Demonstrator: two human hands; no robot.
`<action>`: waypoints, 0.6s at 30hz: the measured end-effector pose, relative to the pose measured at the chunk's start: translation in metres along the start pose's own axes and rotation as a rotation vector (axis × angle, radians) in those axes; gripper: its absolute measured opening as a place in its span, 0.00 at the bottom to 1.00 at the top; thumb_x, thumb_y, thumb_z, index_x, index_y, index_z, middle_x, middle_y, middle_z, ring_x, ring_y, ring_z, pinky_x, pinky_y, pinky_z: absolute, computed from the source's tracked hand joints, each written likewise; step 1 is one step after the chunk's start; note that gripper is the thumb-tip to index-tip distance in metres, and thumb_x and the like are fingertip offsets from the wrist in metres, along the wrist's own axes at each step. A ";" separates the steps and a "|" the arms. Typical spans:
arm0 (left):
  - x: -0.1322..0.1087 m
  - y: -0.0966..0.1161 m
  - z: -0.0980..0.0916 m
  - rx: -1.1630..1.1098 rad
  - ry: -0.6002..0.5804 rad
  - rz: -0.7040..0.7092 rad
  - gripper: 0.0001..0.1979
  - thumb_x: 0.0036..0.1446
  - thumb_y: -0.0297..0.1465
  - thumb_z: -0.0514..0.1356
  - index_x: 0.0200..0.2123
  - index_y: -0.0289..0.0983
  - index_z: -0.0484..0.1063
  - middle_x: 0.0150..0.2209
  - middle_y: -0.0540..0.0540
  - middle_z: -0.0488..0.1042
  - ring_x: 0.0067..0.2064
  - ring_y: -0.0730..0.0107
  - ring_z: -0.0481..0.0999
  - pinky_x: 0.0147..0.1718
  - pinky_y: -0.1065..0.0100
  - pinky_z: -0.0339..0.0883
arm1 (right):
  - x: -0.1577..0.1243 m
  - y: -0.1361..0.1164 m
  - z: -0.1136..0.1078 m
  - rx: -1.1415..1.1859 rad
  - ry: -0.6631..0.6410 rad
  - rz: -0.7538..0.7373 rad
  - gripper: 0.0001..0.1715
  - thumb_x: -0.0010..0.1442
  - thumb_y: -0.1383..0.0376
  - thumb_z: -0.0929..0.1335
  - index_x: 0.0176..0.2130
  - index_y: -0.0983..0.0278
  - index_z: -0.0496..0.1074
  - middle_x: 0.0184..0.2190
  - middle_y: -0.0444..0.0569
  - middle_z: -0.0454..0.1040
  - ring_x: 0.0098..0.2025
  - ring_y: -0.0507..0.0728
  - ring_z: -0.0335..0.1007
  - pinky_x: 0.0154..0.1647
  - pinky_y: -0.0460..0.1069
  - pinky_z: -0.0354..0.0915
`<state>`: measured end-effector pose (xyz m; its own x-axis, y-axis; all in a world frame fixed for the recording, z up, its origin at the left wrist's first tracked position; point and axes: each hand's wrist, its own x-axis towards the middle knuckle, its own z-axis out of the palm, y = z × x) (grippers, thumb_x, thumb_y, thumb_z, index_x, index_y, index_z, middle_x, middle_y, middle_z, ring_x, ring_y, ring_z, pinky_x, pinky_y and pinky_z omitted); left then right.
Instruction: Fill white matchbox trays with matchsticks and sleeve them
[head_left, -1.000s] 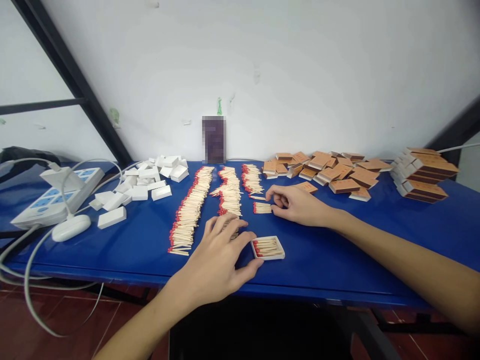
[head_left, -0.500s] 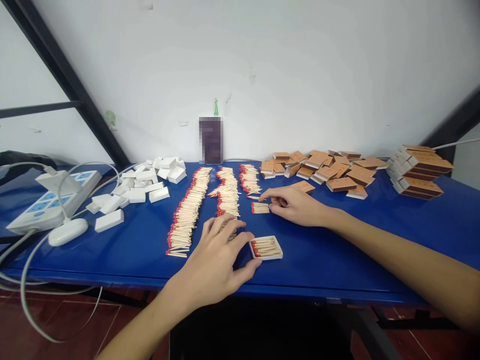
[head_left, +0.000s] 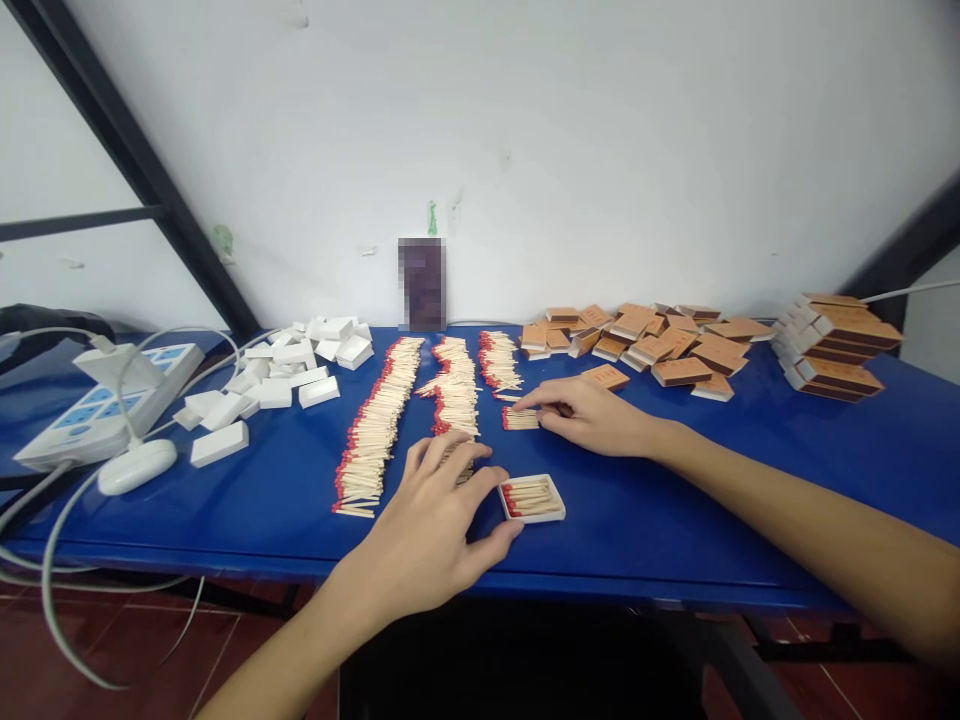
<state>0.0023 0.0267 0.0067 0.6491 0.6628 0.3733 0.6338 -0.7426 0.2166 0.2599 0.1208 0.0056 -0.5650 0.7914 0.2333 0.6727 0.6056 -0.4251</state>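
A small white matchbox tray (head_left: pixel 556 516), with several red-headed matches (head_left: pixel 531 494) inside, sits near the table's front edge. My left hand (head_left: pixel 439 525) holds its left end between thumb and index finger, the other fingers spread over the near end of the middle row of matches (head_left: pixel 456 395). My right hand (head_left: pixel 589 412) is farther back. Its thumb and index finger close on the right ends of a short group of matches (head_left: pixel 519 419). Behind that group lies the right row of matches (head_left: pixel 499 362). A long row of matches (head_left: pixel 379 425) lies on the left.
White empty trays (head_left: pixel 281 365) are heaped at the back left beside a power strip (head_left: pixel 112 405) with cables. Brown matchbox sleeves (head_left: pixel 660 340) lie in a pile at the back right, near stacked sleeves (head_left: pixel 844 345). A dark pixelated rectangle (head_left: pixel 422 285) stands against the wall.
My right index finger has lowered slightly onto the short group of matches. My left hand and the tray keep their place; the view has shifted very little.
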 end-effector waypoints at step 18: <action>0.000 0.000 0.000 -0.002 0.006 -0.004 0.14 0.65 0.39 0.59 0.50 0.39 0.73 0.55 0.41 0.70 0.61 0.51 0.62 0.59 0.49 0.58 | -0.001 0.002 0.000 0.015 -0.020 -0.078 0.22 0.62 0.68 0.61 0.50 0.63 0.78 0.34 0.50 0.76 0.32 0.54 0.68 0.34 0.48 0.60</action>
<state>0.0025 0.0264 0.0067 0.6444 0.6649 0.3777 0.6352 -0.7404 0.2197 0.2620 0.1209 0.0046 -0.6248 0.7401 0.2488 0.6195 0.6638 -0.4191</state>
